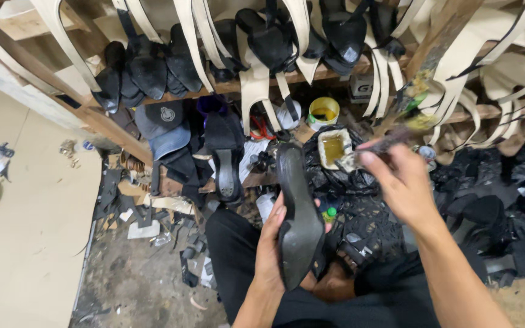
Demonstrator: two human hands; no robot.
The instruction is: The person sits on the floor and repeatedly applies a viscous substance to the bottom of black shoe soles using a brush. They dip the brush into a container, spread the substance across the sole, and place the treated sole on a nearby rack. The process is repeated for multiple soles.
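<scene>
Gluing step in hand: left hand gripped a black shoe sole at lower centre of frame, bottom face up, fingers wrapped round its edge. Right hand, centre right, was closed on a blurred brush just beside the open glue tub sitting on black plastic at upper centre. Judged next: load the bristles, then carry them across to the sole without dripping, keeping the sole steady and tilted toward the brush.

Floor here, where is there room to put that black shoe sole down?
The bare spot is the tan board at left, between the wall and the scrap pile. The grey floor beside the knee is partly free. Around the glue tub and black scraps, it is crowded.
</scene>
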